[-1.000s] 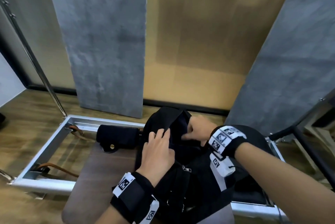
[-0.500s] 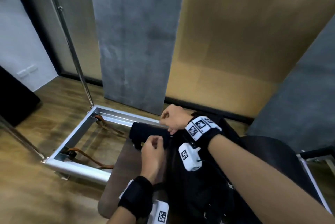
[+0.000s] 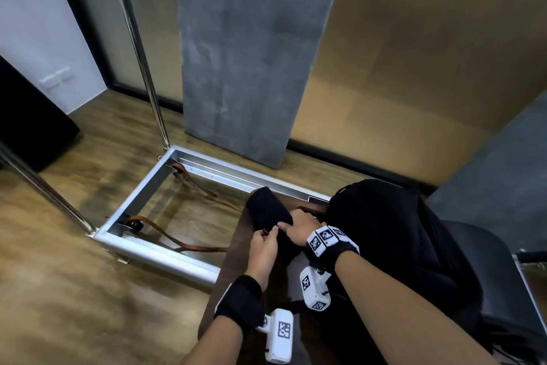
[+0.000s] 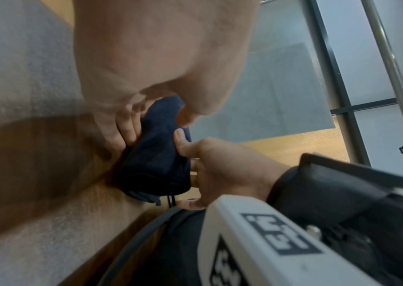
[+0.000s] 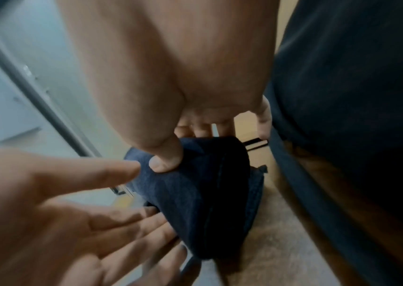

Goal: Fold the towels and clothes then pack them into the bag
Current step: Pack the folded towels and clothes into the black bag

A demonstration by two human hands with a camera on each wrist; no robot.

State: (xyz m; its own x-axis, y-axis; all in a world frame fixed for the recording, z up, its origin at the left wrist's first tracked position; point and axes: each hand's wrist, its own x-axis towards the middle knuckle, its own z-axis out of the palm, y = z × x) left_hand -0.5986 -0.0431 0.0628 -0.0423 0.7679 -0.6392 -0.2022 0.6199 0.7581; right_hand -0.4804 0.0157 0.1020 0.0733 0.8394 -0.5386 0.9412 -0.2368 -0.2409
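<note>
A rolled dark navy cloth (image 3: pixel 268 210) lies on the brown table (image 3: pixel 236 264), just left of the black bag (image 3: pixel 384 240). My left hand (image 3: pixel 268 234) grips the roll's near end, thumb on one side and fingers on the other (image 4: pixel 156 123). From the bag's side my right hand (image 3: pixel 291 224) holds the same end, its thumb pressed on the front of the cloth (image 5: pixel 195 147) and its fingers behind it. In the right wrist view the left hand (image 5: pixel 97 203) reaches under the roll and the bag (image 5: pixel 354 96) fills the right side.
A metal frame (image 3: pixel 154 249) with brown straps (image 3: pixel 177 242) lies on the wooden floor left of the table. A chrome pole (image 3: pixel 142 68) and a grey panel (image 3: pixel 251 54) stand behind. A black chair (image 3: pixel 503 276) is at the right.
Both hands left the bag's opening and moved left to the rolled cloth, which they now hold. The head view swung left.
</note>
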